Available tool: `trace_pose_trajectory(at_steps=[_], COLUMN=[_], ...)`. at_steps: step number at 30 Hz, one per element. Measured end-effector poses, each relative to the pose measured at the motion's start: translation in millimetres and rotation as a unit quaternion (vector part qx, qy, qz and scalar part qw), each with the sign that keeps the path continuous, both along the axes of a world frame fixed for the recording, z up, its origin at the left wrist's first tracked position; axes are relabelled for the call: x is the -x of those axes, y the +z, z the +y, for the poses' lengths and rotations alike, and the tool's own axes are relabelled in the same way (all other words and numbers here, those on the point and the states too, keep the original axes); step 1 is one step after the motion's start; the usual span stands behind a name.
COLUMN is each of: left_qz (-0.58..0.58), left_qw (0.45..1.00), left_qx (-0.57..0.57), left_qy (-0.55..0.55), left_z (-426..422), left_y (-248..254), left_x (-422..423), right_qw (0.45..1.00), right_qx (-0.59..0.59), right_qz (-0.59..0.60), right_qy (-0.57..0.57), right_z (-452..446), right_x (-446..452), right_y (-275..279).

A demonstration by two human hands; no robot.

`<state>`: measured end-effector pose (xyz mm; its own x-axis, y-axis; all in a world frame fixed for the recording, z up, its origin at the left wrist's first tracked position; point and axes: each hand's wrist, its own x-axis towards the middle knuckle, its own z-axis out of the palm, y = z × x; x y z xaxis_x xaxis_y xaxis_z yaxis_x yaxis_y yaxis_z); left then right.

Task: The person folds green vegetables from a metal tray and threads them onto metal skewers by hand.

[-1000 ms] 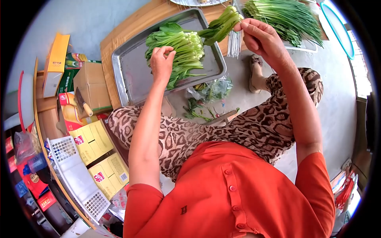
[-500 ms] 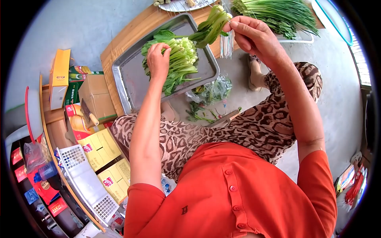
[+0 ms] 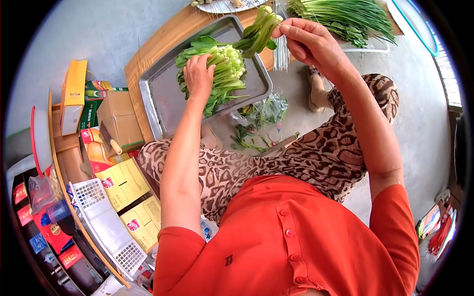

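Note:
My left hand [image 3: 198,78] lies at the left part of a pile of leafy greens [image 3: 228,69], its bent fingers closed on some leaves. The pile rests in a grey metal tray [image 3: 160,106], pale stem ends upward. Above the tray's right side, my right hand [image 3: 316,45] pinches the pale end of a small bunch of greens [image 3: 256,34]. Whether a thin stick runs through this bunch is too small to tell. Thin metal skewers [image 3: 281,52] stick out over the table edge beside it.
The tray stands on a wooden table [image 3: 170,29]. Long green stalks [image 3: 345,17] lie at the top right, and a white plate [image 3: 222,6] at the top. A knife [image 3: 111,140] rests by boxes [image 3: 118,116] at left. A plastic bag of greens [image 3: 264,111] is on the floor.
The view has shifted, so the table and boxes appear moved. My left hand's fingers have spread slightly over the pile. My right hand keeps hold of the small bunch, now slightly further left.

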<state>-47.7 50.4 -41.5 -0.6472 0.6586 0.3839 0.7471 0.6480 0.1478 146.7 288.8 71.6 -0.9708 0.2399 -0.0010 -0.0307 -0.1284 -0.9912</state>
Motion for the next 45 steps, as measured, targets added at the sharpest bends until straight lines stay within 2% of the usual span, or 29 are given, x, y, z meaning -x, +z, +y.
trace_pose_trajectory(at_steps=[6,10,12,16,18,20,23,26,28,30,31,33,38,41,43,45], left_qz=[-0.017,0.0,-0.093,-0.09,-0.195,-0.2,-0.342,-0.399,-0.47,-0.489,-0.484,-0.584,-0.641,-0.66,-0.687,-0.692], left_qw=[1.0,0.995,0.983,0.976,0.936,0.904,0.747,0.664,0.624,0.624,0.623,0.561,0.544,0.516,0.479,0.469], left_qx=[-0.025,-0.1,-0.154,-0.196,-0.289,-0.375,-0.567,-0.632,-0.624,-0.609,-0.613,-0.586,-0.542,-0.546,-0.546,-0.548], left_qy=[-0.001,-0.023,-0.029,-0.014,0.053,0.049,0.064,0.026,0.034,0.035,0.037,0.028,0.003,0.001,-0.002,-0.013], left_z=[-2.2,-14.9,-20.3,-20.5,-20.0,-28.5,-42.1,-63.4,-76.2,-80.6,-84.7,-89.9,-87.1,-83.4,-83.3,-84.1], left_y=[-0.9,-4.5,-7.4,-6.0,-1.0,-5.9,4.9,33.9,56.9,73.3,73.5,73.1,61.1,51.9,44.0,38.7], left_x=[-0.8,-2.2,-2.5,-5.0,-3.4,19.8,42.7,50.3,48.2,36.4,33.0,24.9,0.3,-7.2,-8.5,-9.2], right_qw=[1.0,1.0,1.0,1.0,1.0,1.0,1.0,1.0,1.0,0.998,0.997,0.994,0.983,0.977,0.974,0.97], right_qx=[0.002,0.003,0.002,-0.003,-0.002,-0.003,-0.005,-0.009,-0.012,-0.029,-0.026,-0.026,-0.037,-0.032,-0.04,-0.043], right_qz=[-0.003,0.005,0.008,0.007,0.003,0.003,0.002,-0.001,-0.004,-0.021,-0.033,-0.064,-0.104,-0.109,-0.121,-0.129], right_qy=[-0.006,0.003,0.009,0.006,0.009,0.009,0.01,0.017,0.024,0.05,0.062,0.08,0.149,0.179,0.187,0.2], right_z=[-0.1,2.2,1.6,0.0,0.4,-0.4,-1.9,-5.4,-10.0,-17.3,-23.1,-36.3,-61.9,-73.5,-79.8,-85.2], right_x=[-1.2,1.5,2.0,2.4,3.3,3.3,4.9,8.0,9.3,12.5,15.9,19.2,31.0,36.8,39.9,43.3], right_y=[0.5,-3.7,-4.8,-3.6,-3.6,-3.6,-3.3,-0.3,1.0,0.0,0.5,0.9,-16.8,-25.5,-27.7,-30.3])
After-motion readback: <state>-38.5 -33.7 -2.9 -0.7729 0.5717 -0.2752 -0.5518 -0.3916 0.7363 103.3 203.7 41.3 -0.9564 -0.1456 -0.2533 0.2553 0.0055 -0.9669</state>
